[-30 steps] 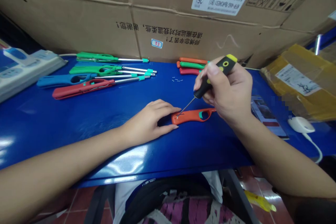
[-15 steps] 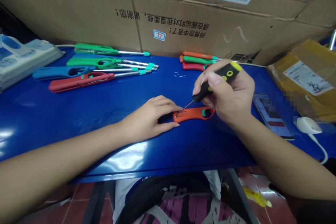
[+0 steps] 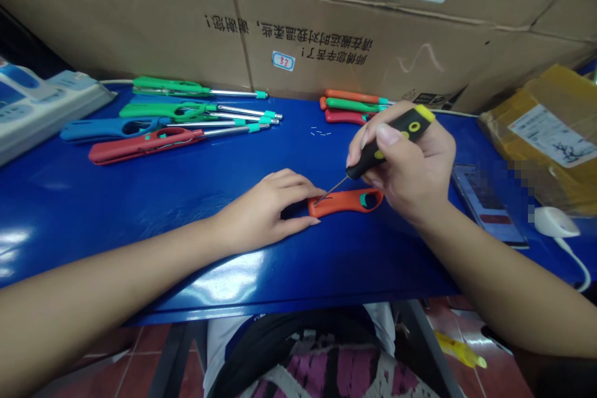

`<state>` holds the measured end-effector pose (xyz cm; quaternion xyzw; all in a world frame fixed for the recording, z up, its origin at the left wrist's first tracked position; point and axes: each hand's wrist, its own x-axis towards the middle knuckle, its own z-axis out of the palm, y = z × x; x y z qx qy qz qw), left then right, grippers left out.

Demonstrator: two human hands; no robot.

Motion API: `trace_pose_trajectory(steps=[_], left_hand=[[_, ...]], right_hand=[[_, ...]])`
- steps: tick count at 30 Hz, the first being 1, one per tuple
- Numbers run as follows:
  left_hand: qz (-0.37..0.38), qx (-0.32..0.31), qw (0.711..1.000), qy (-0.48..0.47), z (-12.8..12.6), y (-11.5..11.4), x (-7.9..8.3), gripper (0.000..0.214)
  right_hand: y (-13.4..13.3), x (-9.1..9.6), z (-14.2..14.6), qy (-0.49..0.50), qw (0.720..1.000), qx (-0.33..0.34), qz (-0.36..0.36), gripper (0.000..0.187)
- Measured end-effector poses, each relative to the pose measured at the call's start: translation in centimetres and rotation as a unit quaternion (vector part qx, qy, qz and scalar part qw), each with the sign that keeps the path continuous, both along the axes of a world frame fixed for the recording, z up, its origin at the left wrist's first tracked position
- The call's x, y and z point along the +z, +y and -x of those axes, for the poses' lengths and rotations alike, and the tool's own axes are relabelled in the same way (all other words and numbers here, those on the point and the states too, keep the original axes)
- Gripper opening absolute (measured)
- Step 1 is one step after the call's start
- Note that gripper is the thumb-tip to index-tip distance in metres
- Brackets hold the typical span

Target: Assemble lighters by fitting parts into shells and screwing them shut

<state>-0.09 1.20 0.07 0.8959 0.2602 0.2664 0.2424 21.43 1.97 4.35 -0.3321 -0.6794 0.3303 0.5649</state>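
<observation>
An orange long-neck lighter lies flat on the blue tabletop in front of me. My left hand pinches its left end between thumb and fingers. My right hand is wrapped round the black and yellow handle of a screwdriver, held at a slant. The thin shaft points down and left, its tip at the lighter's left end near my left fingers. Whether the tip sits in a hole there, I cannot tell. Towards my right hand is the lighter's trigger opening with a teal trigger; any tube beyond it is hidden.
Several green, blue and red lighters lie at the back left; more lighters lie beyond my right hand. Tiny pale pins are scattered between. A cardboard box walls the back. A power strip, phone and taped parcel flank the table.
The screwdriver handle and my right hand have shifted slightly up and to the right. The tip stays at the lighter's left end, and my left hand keeps its hold.
</observation>
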Motion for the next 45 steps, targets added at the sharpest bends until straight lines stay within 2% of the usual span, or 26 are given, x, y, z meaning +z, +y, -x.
trace_pose_trajectory(steps=[9,20,32,37,40,42,45], left_hand=[[-0.001,-0.004,1.0,0.008,0.1,0.0,-0.1,0.033],[0.002,-0.003,1.0,0.011,0.1,0.0,-0.1,0.034],[0.051,0.005,0.998,-0.03,-0.1,0.0,0.2,0.018],[0.044,0.005,0.999,-0.025,-0.1,0.0,0.1,0.018],[0.033,0.002,0.999,-0.021,-0.1,0.0,0.0,0.023],[0.025,0.0,0.999,-0.021,-0.1,0.0,0.0,0.027],[0.019,-0.003,1.0,-0.019,-0.1,0.0,-0.1,0.029]], right_hand=[[0.3,-0.2,0.0,0.023,0.999,0.025,-0.018,0.015],[0.1,0.0,0.2,0.003,1.0,0.021,-0.021,0.019],[-0.4,0.2,0.2,-0.011,0.998,0.034,-0.044,0.018],[-1.0,0.5,0.4,-0.056,0.997,0.002,-0.043,0.011],[-1.2,0.5,0.6,-0.081,0.994,-0.023,-0.075,0.027],[-1.3,0.7,0.5,-0.092,0.991,-0.023,-0.099,0.031],[-1.3,1.5,-0.4,-0.127,0.99,0.023,-0.055,0.031]])
